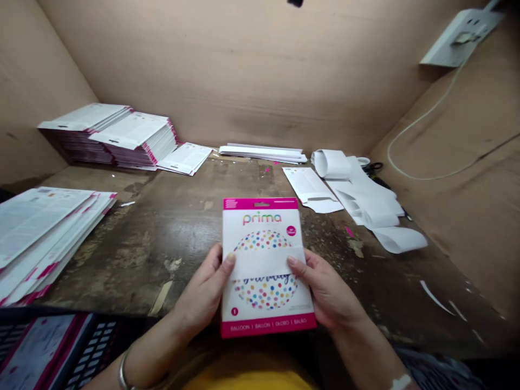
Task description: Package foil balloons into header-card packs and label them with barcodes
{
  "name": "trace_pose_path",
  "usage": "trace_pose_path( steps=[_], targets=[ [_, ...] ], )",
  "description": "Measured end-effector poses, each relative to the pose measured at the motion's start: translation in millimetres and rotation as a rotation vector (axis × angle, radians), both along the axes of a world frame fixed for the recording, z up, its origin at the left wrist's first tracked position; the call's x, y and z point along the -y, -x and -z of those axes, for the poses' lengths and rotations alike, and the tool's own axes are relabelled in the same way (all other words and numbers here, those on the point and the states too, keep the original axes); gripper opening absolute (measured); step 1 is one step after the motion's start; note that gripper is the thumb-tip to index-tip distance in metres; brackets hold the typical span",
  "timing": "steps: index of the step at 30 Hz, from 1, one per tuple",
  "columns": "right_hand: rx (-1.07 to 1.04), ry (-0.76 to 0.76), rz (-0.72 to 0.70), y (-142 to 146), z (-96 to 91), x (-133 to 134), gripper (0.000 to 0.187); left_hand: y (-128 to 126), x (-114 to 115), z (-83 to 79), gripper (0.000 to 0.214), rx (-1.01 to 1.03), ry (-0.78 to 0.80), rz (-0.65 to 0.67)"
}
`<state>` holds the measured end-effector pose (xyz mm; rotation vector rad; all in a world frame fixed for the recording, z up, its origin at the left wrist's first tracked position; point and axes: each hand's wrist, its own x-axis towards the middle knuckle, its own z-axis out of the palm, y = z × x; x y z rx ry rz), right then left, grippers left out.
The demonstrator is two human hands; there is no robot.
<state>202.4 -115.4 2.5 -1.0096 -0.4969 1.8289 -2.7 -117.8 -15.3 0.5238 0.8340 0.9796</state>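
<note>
I hold a flat balloon package upright in front of me, white with pink top and bottom bands, the word "prima" and coloured dots. A white paper strip lies across its middle. My left hand grips the package's left edge with the thumb pressed on the strip. My right hand grips the right edge, thumb on the strip's other end.
Stacks of printed cards lie at the left and back left. Loose white strips and a paper roll lie to the right, scissors behind them. A worn dark tabletop sits inside cardboard walls; a black crate is at lower left.
</note>
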Motion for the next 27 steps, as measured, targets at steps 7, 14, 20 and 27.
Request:
trace_pose_path(
  steps=[7, 14, 20, 27],
  targets=[
    [-0.128, 0.164, 0.033, -1.7, 11.6, -6.4, 0.043, 0.9, -7.8, 6.3, 0.031, 0.177, 0.123, 0.097],
    [-0.150, 0.240, 0.028, -2.2, 24.2, -5.3, 0.048, -3.8, -8.2, 5.6, 0.024, 0.093, 0.222, -0.260],
    [-0.154, 0.262, 0.023, -1.9, 21.6, -5.7, 0.061, -12.3, -3.7, 2.6, 0.030, 0.238, 0.374, -0.231],
    [-0.163, 0.269, 0.010, -4.0, 22.1, -7.1, 0.066, -10.2, -4.3, -9.1, 0.008, 0.299, 0.439, -0.395]
  ],
)
